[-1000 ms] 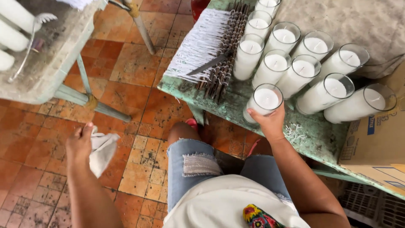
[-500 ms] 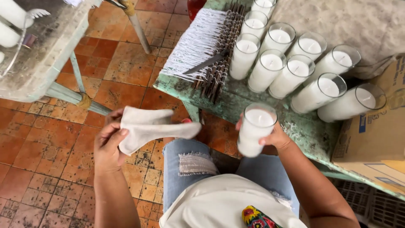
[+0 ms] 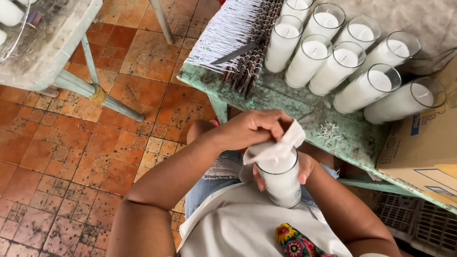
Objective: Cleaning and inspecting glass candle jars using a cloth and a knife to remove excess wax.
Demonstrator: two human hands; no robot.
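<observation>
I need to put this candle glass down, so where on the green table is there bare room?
The green table has a bare strip along its near edge, between the bundle of wicks and the cardboard box, in front of the row of candle glasses. Wax crumbs lie there. Farther back it is crowded with glasses.

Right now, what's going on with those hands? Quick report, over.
Left hand presses white cloth onto glass candle. Right hand grips candle from below. Nothing blocking; more candles on green table.
</observation>
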